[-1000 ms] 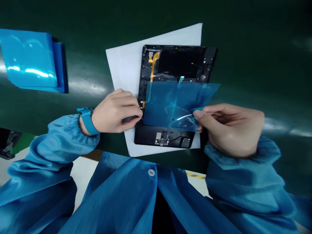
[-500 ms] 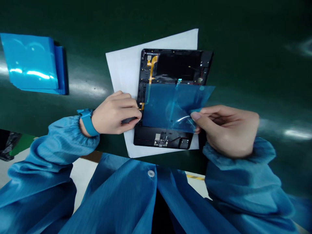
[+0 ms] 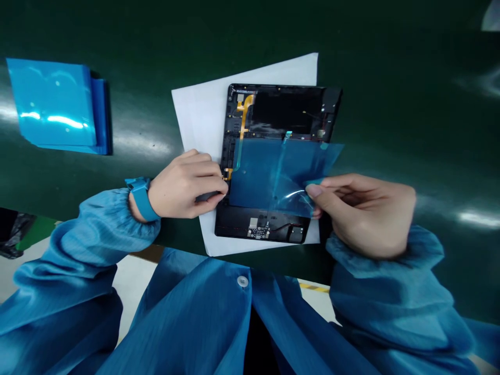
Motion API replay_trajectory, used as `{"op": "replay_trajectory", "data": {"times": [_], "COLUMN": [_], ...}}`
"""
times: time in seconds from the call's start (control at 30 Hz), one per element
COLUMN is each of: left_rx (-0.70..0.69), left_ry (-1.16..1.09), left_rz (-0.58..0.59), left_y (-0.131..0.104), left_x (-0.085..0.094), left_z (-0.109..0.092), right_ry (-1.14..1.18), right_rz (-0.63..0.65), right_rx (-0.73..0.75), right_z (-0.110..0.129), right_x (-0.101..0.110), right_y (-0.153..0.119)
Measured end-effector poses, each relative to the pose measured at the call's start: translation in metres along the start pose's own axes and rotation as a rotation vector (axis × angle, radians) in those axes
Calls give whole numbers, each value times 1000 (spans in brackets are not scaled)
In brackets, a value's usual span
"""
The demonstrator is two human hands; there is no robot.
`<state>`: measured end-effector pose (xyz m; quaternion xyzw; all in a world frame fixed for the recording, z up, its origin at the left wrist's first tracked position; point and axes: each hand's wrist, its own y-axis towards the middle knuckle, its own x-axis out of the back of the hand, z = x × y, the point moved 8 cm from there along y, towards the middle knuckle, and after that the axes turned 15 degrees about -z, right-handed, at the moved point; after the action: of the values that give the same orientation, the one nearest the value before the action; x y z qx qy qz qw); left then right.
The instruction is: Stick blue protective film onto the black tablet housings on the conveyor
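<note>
Blue, see-through film [image 3: 258, 182] lies across the middle and lower part of an opened black tablet [image 3: 234, 221], its upper right corner jutting past the tablet's right side. The right hand [image 3: 369, 216] has a narrow grip, thumb against fingers, holding the film near its lower right corner, where the sheet creases and catches a streak of light. The left hand [image 3: 189, 183] is curled at the tablet's left edge, its fingertips close together beside the film; whether that grip pinches anything, I cannot tell.

An orange cable [image 3: 246, 117] runs down the tablet's left side and passes under the film, showing greenish through it. Above the film sits a dark panel [image 3: 281, 112]; below it, near the bottom edge, a small board [image 3: 258, 230] is uncovered.

The tablet rests on white paper [image 3: 199, 114], set askew on the dark green worktop [image 3: 410, 104]. Well apart, on the left, is a glossy blue stack [image 3: 54, 99]. A blue band [image 3: 142, 200] circles the left wrist, just beyond the gathered cuff of a blue sleeve [image 3: 105, 219].
</note>
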<state>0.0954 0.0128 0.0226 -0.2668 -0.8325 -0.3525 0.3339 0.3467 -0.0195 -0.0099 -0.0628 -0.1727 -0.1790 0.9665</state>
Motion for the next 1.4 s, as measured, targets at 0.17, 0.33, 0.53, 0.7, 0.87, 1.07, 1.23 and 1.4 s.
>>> {"op": "replay_trajectory", "data": {"times": [0.17,0.33,0.53,0.7,0.87,1.07,1.23,1.4], "left_rx": [-26,-36,-32,-42,-44,-27,22,-33], "left_ry": [-2,-7,6,-10,-17,-12,7,203], "left_rz": [-24,-34,-28,-38,-40,-35,-35,60], "left_y": [1,1,0,1,0,0,2,23], "left_x": [2,3,2,3,3,3,9,-4], "left_z": [-2,-3,-4,-5,-4,-1,-3,-18], "right_ry": [-36,-46,-61,-63,-70,-126,-227,-319], "right_rz": [11,30,53,59,50,55,89,69], "right_rx": [11,-8,-26,-50,-52,-34,-32,24], "right_z": [4,5,3,4,6,9,14,16], "right_x": [-1,-2,-3,-4,-3,-4,-6,-5], "right_y": [0,1,1,1,2,3,-1,-3]}}
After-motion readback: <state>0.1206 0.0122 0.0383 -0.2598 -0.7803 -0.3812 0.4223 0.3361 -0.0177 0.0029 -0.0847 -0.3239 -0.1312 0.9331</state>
